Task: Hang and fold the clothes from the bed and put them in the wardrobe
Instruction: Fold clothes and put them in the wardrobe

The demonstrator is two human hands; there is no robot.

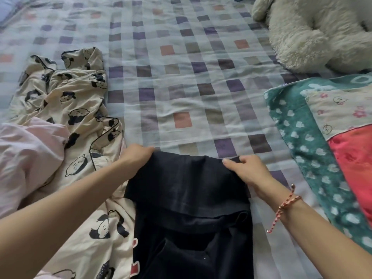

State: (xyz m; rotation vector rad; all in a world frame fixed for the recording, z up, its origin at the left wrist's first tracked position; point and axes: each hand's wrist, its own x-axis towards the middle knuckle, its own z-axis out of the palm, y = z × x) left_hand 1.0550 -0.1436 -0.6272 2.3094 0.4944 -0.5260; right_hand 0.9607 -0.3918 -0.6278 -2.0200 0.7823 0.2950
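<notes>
We're at the near edge of the bed (pixel 181 81), where the black garment (pixel 187 208) lies mid-edge, its long axis running straight away from us toward the far side. Our left hand (pixel 138 156) and right hand (pixel 246 171) clamp its two far corners, fingers curled on the cloth, equally placed, so we judge the next fold travels along that axis, back toward us.

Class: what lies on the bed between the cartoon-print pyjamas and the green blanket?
In the head view, the black garment, gripped by the left hand and right hand; beyond it, bare checked sheet.
</notes>
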